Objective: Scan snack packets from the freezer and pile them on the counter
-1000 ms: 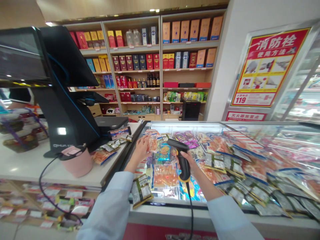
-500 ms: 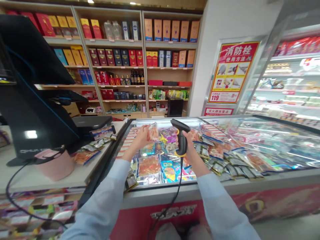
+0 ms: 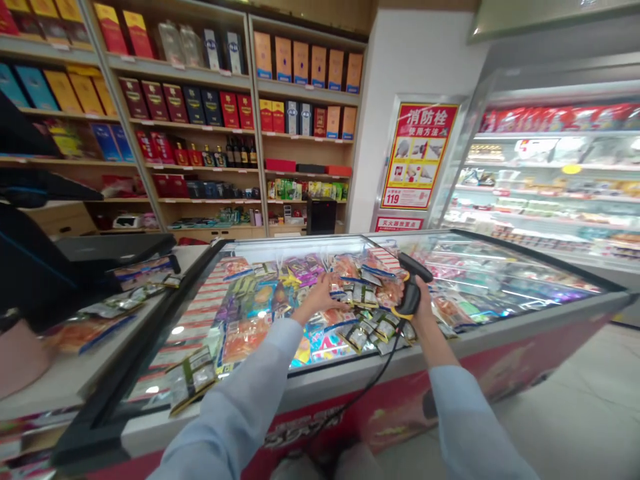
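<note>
My right hand point(image 3: 425, 305) grips the handle of a black and yellow barcode scanner point(image 3: 411, 298), its cable hanging down past the freezer's front edge. My left hand point(image 3: 323, 297) is stretched out over the glass-topped chest freezer, fingers apart, close to a pile of snack packets point(image 3: 363, 293); whether the fingertips touch one I cannot tell. Below and right of that hand lie several small green and silver packets point(image 3: 370, 330). A flat reddish packet with a blue edge point(image 3: 236, 268) rests on the glass at the far left.
A loose packet point(image 3: 193, 373) lies at the freezer's near left corner. On the left, a counter point(image 3: 65, 373) holds more packets, a pink container point(image 3: 23, 353) and a dark checkout machine point(image 3: 30, 267). Shelves of boxed bottles point(image 3: 195, 107) stand behind; a lit display fridge point(image 3: 545, 173) is at right.
My left hand has let go of the packet it held and moved right, over the pile. My right hand has carried the scanner to the right, and the view has turned right.
</note>
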`<action>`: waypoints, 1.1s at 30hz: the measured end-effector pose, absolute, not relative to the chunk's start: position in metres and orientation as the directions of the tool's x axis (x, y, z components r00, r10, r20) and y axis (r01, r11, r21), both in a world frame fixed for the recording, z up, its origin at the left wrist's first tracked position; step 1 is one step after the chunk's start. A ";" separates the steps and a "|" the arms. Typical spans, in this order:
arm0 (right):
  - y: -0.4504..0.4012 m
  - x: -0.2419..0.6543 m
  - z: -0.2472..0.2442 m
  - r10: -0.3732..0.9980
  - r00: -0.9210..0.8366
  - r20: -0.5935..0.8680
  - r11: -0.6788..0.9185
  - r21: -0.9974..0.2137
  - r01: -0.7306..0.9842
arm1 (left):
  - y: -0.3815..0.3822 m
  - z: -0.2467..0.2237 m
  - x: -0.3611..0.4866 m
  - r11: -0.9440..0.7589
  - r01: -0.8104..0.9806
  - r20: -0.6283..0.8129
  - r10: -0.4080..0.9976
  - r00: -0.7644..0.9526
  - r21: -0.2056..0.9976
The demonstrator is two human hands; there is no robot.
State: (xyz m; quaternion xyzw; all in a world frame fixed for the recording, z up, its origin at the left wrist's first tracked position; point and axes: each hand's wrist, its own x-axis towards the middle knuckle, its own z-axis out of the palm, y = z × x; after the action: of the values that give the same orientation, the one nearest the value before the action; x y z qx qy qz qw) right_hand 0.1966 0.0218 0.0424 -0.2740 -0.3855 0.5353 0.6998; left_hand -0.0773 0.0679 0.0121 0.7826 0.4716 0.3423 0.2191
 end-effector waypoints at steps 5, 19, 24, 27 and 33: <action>0.026 0.213 0.021 0.967 0.155 0.201 0.254 -0.757 -0.602 | 0.079 0.007 -0.062 -0.449 0.565 0.361 0.893 0.268 0.692; 0.029 0.212 0.022 0.957 0.190 0.217 0.288 -0.748 -0.598 | 0.087 0.026 -0.069 -0.411 0.553 0.322 0.912 0.255 0.725; 0.020 0.179 0.052 0.958 0.113 0.265 0.279 -0.757 -0.590 | 0.072 0.073 -0.104 -0.484 0.562 0.491 0.858 0.154 0.670; 0.018 0.141 0.073 0.949 0.073 0.306 0.291 -0.765 -0.574 | 0.064 0.088 -0.151 -0.472 0.621 0.551 0.831 0.077 0.626; 0.020 0.038 0.088 0.930 -0.129 0.344 0.193 -0.757 -0.624 | 0.051 0.067 -0.283 -0.295 0.756 0.605 0.779 -0.164 0.585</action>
State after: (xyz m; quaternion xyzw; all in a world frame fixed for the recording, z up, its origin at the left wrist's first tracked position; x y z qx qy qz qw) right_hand 0.0379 0.0203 0.0881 -0.1748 -0.4377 0.6106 0.6364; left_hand -0.2833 0.0508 0.0665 0.6466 0.5935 0.4791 0.0123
